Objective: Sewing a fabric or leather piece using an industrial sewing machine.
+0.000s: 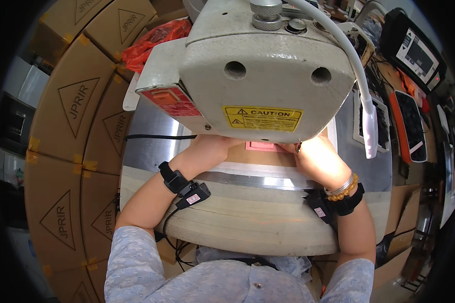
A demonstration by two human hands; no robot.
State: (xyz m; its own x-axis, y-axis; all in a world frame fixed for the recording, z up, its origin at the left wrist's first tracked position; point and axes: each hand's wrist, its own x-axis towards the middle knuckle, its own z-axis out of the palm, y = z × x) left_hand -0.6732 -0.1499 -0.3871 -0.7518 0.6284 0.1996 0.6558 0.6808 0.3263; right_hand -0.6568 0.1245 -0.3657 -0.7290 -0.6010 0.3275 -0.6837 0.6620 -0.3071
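Note:
A bulky off-white machine head (258, 76), which looks like part of an industrial sewing machine, stands over the work surface and covers most of my fingers. Just under its front edge, a small flat pink piece (262, 145) lies on a brown sheet (260, 157). My left hand (206, 152) reaches in from the left of the pink piece, fingertips hidden. From the right comes my right hand (317, 157), close to the piece's right side; a small dark item shows by its fingers. Whether either hand grips anything is out of sight.
Cardboard cartons (60, 131) are stacked on the left, near a red plastic bag (154, 43). A white lamp (370, 129) on a bendable arm lights the right side. Beyond it are a control screen (417, 55) and an orange-edged device (410, 126). A black cable (159, 137) crosses the metal plate.

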